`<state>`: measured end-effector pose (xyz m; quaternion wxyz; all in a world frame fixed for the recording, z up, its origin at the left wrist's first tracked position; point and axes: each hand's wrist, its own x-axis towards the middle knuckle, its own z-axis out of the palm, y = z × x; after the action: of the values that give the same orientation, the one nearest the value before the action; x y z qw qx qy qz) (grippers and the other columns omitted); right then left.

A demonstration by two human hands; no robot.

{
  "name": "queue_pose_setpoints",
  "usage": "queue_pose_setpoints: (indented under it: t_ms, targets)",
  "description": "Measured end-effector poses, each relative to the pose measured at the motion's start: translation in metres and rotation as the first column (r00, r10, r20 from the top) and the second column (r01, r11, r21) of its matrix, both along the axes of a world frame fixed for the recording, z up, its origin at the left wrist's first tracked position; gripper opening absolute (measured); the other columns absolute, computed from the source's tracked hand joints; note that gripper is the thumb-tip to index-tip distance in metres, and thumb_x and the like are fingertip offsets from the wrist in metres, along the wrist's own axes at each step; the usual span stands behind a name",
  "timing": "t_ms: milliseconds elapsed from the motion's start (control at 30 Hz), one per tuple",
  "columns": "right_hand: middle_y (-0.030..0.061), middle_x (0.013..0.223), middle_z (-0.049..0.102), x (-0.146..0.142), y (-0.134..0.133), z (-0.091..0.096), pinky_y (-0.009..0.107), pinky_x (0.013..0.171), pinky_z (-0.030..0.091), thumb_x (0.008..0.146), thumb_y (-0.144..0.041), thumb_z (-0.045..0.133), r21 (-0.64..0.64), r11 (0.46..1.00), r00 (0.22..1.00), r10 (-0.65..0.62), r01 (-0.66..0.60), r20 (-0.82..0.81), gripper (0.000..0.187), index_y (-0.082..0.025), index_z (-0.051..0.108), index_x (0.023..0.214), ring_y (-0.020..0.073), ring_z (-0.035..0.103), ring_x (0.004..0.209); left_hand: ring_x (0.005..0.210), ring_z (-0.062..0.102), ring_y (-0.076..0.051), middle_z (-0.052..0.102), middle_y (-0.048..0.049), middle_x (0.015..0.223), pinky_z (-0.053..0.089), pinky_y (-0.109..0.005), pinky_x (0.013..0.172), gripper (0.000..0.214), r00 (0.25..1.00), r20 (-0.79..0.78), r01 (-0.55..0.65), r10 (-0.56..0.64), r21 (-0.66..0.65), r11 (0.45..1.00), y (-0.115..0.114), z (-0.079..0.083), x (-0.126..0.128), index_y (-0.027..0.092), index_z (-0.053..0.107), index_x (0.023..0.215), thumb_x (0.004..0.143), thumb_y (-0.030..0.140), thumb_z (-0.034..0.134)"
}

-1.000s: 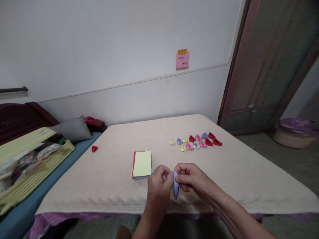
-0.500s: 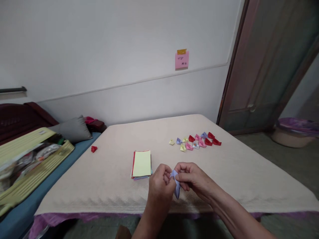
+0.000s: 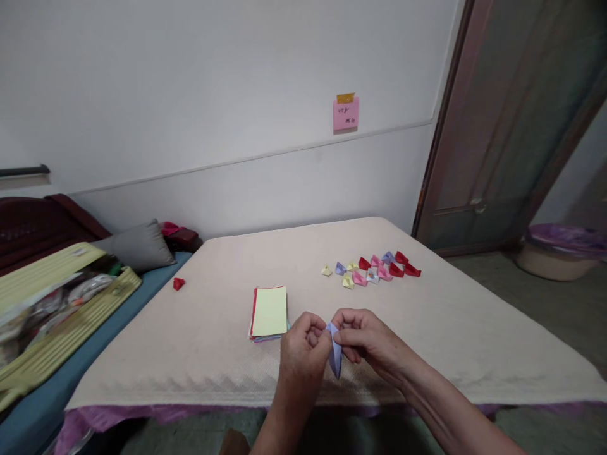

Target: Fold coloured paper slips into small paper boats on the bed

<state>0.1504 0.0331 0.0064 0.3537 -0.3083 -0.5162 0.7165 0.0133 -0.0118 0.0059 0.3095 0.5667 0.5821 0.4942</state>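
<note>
A small folded piece of lavender paper (image 3: 335, 359) is pinched between both hands above the near part of the table. My left hand (image 3: 306, 347) grips its left side with curled fingers. My right hand (image 3: 358, 335) holds the upper right edge between thumb and fingers; part of the paper is hidden behind the fingertips. Just left of my left hand lies a stack of coloured paper (image 3: 270, 311), pale yellow on top with red showing at the edge. Beyond my hands, several folded paper boats (image 3: 372, 275) in red, pink, yellow, lavender and white sit in rows.
A cream cloth (image 3: 218, 354) covers the table. One red folded paper piece (image 3: 178, 284) lies at its far left. To the left are a grey pillow (image 3: 142, 246) and a yellow plastic crate (image 3: 109, 303). A basin (image 3: 545, 259) stands on the floor at right.
My left hand has shifted very slightly left, and the lavender paper has turned a little with it. My right hand stays nearly still.
</note>
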Motion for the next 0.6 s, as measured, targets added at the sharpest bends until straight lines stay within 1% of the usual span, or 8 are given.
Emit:
queue_pose_setpoints:
  t_ms: [100,233,300,367,433,500,567,600]
  targets:
    - [-0.0059,0.042,0.049,-0.0004,0.0,0.0005,0.019,0.037,0.022,0.063,-0.016,0.064,0.0,1.0,1.0,-0.012,0.012,-0.001,0.007,-0.013,0.058,0.064,0.0054,0.038,0.036,0.046,0.035,-0.009,0.037,0.0071,0.049,0.026,-0.02,0.045,0.012,0.999,-0.052,0.009,-0.01,-0.015,1.0,0.0,0.0009,-0.0001,0.018,0.051,0.064,0.075,0.022,0.051]
    - [-0.0061,0.04,0.048,-0.0014,0.0004,-0.0006,0.018,0.037,0.021,0.062,-0.016,0.064,-0.005,1.0,1.0,-0.005,0.005,0.006,0.007,-0.014,0.057,0.064,0.0053,0.037,0.035,0.05,0.036,-0.009,0.039,0.0056,0.053,0.027,-0.021,0.049,0.013,0.974,-0.213,-0.061,0.081,0.1,0.993,-0.0025,0.0014,0.0029,0.018,0.048,0.061,0.074,0.018,0.052]
    - [-0.0059,0.04,0.048,-0.0012,0.0006,-0.0008,0.018,0.037,0.021,0.063,-0.015,0.063,-0.006,1.0,1.0,-0.002,0.002,0.006,0.005,-0.014,0.057,0.064,0.0052,0.038,0.036,0.051,0.038,-0.009,0.041,0.0052,0.055,0.028,-0.021,0.05,0.011,0.975,-0.207,-0.061,0.085,0.117,0.991,-0.0042,0.0022,0.0044,0.019,0.049,0.064,0.074,0.017,0.051]
    - [-0.0056,0.041,0.049,-0.0002,0.0007,-0.0002,0.018,0.037,0.021,0.063,-0.015,0.063,-0.014,1.0,1.0,-0.004,0.004,-0.007,0.005,-0.013,0.057,0.064,0.0053,0.038,0.036,0.049,0.039,-0.009,0.043,0.0052,0.054,0.03,-0.021,0.049,0.01,0.992,-0.121,-0.013,0.023,0.085,0.996,-0.0055,0.0038,0.0047,0.018,0.051,0.068,0.078,0.019,0.049]
    - [-0.0056,0.042,0.049,0.0014,0.0007,0.0013,0.018,0.037,0.021,0.063,-0.016,0.064,-0.033,0.999,0.999,-0.007,0.006,-0.035,0.007,-0.014,0.057,0.064,0.0053,0.038,0.035,0.047,0.041,-0.009,0.044,0.0054,0.051,0.032,-0.02,0.047,0.012,0.998,0.029,0.052,-0.053,0.041,0.998,-0.0053,0.0054,0.0037,0.018,0.053,0.073,0.081,0.023,0.046]
    - [-0.0055,0.042,0.049,0.0031,0.0008,0.0029,0.019,0.037,0.022,0.064,-0.018,0.065,-0.045,0.999,0.998,-0.003,0.0,-0.067,0.009,-0.014,0.057,0.065,0.0053,0.038,0.035,0.044,0.043,-0.009,0.045,0.006,0.048,0.034,-0.02,0.045,0.012,0.973,0.205,0.109,-0.105,-0.006,0.994,-0.0031,0.0055,0.0015,0.017,0.054,0.077,0.081,0.026,0.047]
    - [-0.0049,0.044,0.05,0.0043,0.0009,0.004,0.018,0.038,0.022,0.065,-0.019,0.065,-0.048,0.999,0.997,0.011,-0.015,-0.083,0.009,-0.014,0.058,0.066,0.0055,0.039,0.036,0.04,0.043,-0.008,0.047,0.0063,0.048,0.033,-0.019,0.041,0.014,0.926,0.352,0.16,-0.135,-0.043,0.986,0.0008,0.0034,-0.0014,0.016,0.054,0.079,0.075,0.029,0.056]
    - [-0.0047,0.044,0.05,0.0047,0.0009,0.0043,0.018,0.038,0.023,0.065,-0.019,0.065,-0.049,0.999,0.996,0.019,-0.023,-0.086,0.009,-0.013,0.058,0.067,0.0056,0.039,0.037,0.038,0.042,-0.007,0.048,0.0064,0.049,0.032,-0.019,0.04,0.017,0.904,0.401,0.188,-0.15,-0.056,0.981,0.003,0.0017,-0.0029,0.015,0.054,0.078,0.072,0.03,0.06]
